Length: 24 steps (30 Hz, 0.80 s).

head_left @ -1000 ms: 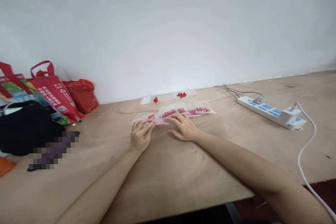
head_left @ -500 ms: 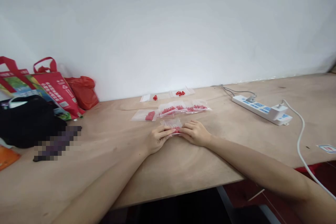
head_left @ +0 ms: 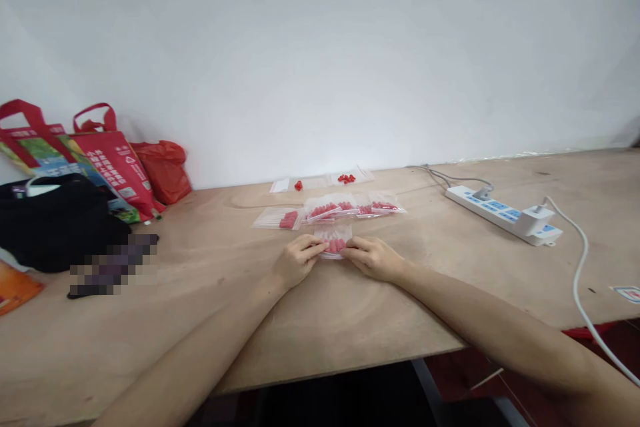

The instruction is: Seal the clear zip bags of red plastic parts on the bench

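Note:
My left hand [head_left: 295, 261] and my right hand [head_left: 374, 257] meet at the middle of a plywood table [head_left: 325, 320], both pinching one small clear bag of red pieces [head_left: 334, 240] from its two sides. Just beyond it lies a row of similar filled bags [head_left: 350, 207], with one more bag [head_left: 281, 218] at the left end. Further back, near the wall, flat clear bags [head_left: 320, 181] carry a few loose red pieces [head_left: 345, 179].
A white power strip [head_left: 503, 213] with a plugged adapter and white cable [head_left: 580, 280] lies at the right. Red shopping bags [head_left: 107, 160], a red plastic bag [head_left: 165, 170] and a black bag [head_left: 55, 220] stand at the left. The table's front edge runs close below my forearms.
My hands left the row of bags and came together nearer to me, taking one small bag of red pieces between them. The view shifted slightly.

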### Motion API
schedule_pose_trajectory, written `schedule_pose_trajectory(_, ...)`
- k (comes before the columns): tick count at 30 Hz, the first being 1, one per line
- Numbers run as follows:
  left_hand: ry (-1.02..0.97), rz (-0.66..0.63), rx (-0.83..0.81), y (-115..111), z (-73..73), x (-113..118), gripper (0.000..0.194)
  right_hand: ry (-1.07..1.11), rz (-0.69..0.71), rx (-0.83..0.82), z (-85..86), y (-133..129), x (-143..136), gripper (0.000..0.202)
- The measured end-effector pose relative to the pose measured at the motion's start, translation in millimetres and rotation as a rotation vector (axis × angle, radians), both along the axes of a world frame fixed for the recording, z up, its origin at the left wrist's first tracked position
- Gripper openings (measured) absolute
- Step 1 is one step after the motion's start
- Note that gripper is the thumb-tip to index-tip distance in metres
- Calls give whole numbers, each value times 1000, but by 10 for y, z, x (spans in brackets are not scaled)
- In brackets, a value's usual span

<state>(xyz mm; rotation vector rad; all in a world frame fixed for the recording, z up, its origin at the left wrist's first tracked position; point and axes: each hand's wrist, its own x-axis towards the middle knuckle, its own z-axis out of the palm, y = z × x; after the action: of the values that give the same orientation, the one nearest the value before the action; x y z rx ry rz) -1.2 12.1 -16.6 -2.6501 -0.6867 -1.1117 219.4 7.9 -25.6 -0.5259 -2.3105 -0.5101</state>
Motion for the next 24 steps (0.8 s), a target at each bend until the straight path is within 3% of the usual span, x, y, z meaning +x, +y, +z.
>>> schedule_pose_trajectory(12, 35, 37, 253, -21, 74, 33, 16, 99, -123, 36, 7, 34, 30, 16)
schedule_pose_trajectory(24, 55, 56, 239, -21, 46, 38, 11, 85, -153, 13, 16, 12, 14, 17)
